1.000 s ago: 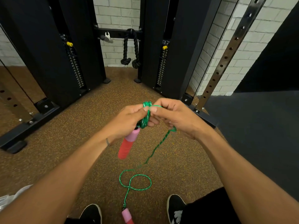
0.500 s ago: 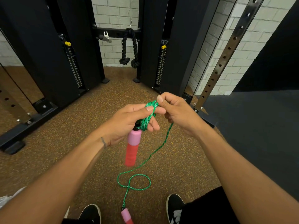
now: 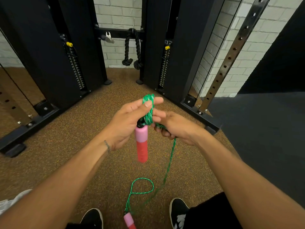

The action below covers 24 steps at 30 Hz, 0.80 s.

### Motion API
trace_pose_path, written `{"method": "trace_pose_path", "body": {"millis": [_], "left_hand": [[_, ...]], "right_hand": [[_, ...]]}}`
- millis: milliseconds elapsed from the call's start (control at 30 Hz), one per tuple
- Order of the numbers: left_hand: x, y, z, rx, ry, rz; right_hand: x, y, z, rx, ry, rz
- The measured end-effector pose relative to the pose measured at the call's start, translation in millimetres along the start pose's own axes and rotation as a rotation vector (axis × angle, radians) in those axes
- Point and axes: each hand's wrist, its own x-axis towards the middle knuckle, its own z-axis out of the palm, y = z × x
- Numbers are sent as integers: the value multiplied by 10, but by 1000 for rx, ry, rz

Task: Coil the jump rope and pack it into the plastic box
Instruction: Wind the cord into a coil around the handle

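Grip, left hand point(image 3: 127, 123): closed on the green coil point(image 3: 148, 111); the wound turns are pinched between thumb and fingers, the thumb laid across the upper part of the bundle.
Grip, right hand point(image 3: 175, 128): fingers curled shut around the free rope strand point(image 3: 170, 160), just beside the coil at its 3 o'clock; fingertips are touching the wound turns.
Coil: several turns of green-and-white braided jump rope, held upright between the two hands, its top loop showing above the left thumb.
Upper handle point(image 3: 141, 142): pink above, red below; hung straight down from the base of the coil at 6 o'clock of the left hand, clear of the floor; slightly blurred.
Free strand: run from the right hand down toward 6 o'clock, ending in a loose loop point(image 3: 142, 185) laid on the floor.
Lower handle point(image 3: 129, 221): pink and red, lying on the floor at the bottom edge, between the two shoes, partly cut off by the frame.
Shoes: black, left shoe point(image 3: 92, 219) at 7 o'clock, right shoe point(image 3: 179, 210) at 5 o'clock.
Floor point(image 3: 66, 146): speckled brown rubber; a dark grey mat point(image 3: 264, 138) adjoins it at 3 o'clock.
Background, 12 o'clock: black cable machine point(image 3: 49, 47) against a white brick wall, a black tricep rope point(image 3: 132, 48) hung between its columns.
Plastic item point(image 3: 6, 204): pale, at the lower left edge, at 8 o'clock; it cannot be told whether this is the box.
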Motion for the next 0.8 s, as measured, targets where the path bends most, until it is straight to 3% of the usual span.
{"method": "trace_pose_path", "body": {"millis": [100, 167, 300, 367, 467, 600, 800], "left_hand": [[35, 21, -59, 34, 175, 44], [58, 25, -136, 103, 259, 62], [57, -8, -236, 29, 311, -25], [53, -42, -210, 55, 296, -63], [40, -106, -189, 286, 273, -51], [11, -103, -190, 500, 153, -76], [-6, -36, -94, 380, -84, -96]], "right_hand": [[-11, -1, 61, -90, -94, -31], [-24, -24, 59, -26, -88, -81], [-77, -62, 87, -163, -134, -201], [-106, -59, 150, -252, -211, -251], [-157, -97, 204, -313, -226, -350], [-217, -154, 89, -176, -9, -447], [-191, -141, -125, -3, 175, -504]]}}
